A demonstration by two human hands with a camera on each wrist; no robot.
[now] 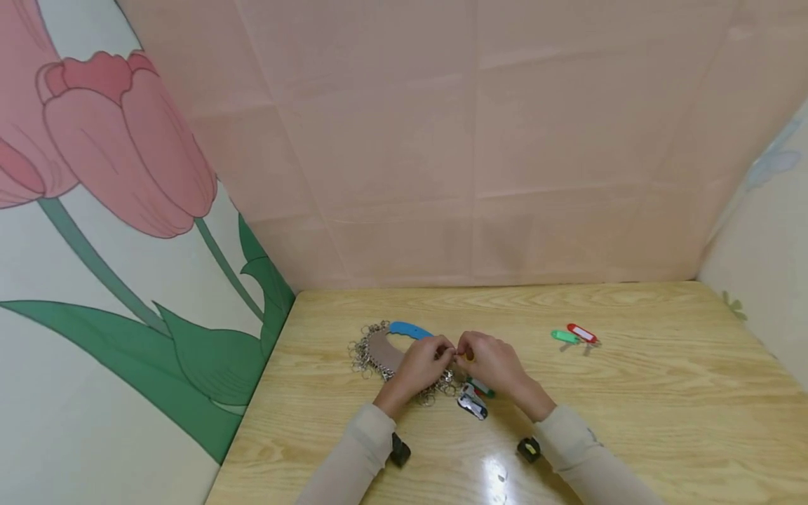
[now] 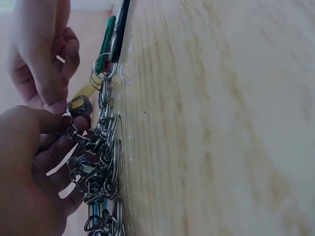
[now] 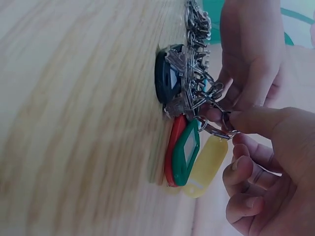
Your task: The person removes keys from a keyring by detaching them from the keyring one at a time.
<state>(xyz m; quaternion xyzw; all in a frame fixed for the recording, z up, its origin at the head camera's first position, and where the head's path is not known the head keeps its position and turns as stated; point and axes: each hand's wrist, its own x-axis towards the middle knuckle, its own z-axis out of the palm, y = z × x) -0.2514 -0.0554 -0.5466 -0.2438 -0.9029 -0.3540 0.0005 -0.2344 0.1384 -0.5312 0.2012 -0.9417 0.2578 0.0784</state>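
Observation:
A large key ring with a blue grip (image 1: pixel 410 329) and many small metal split rings (image 2: pixel 101 167) around its edge lies on the table. My left hand (image 1: pixel 423 365) pinches one of these rings by its thumb and fingertips. Close against it, my right hand (image 1: pixel 492 361) pinches the metal ring of a yellow key tag (image 3: pixel 206 167), which hangs down. A key (image 2: pixel 79 105) shows by the fingertips. Whether the two rings are linked is hidden by the fingers. Beside the hands are a green key tag (image 3: pixel 187 152), a red key tag (image 3: pixel 174 142), a black key tag (image 3: pixel 167 81) and silver keys (image 3: pixel 177 59).
Farther right on the wooden table (image 1: pixel 656 393) lie another green tag (image 1: pixel 564 337) and red tag (image 1: pixel 582 332), each with a key. A pink-covered wall (image 1: pixel 505 154) stands behind; a tulip-print wall (image 1: pixel 132 133) rises at the left.

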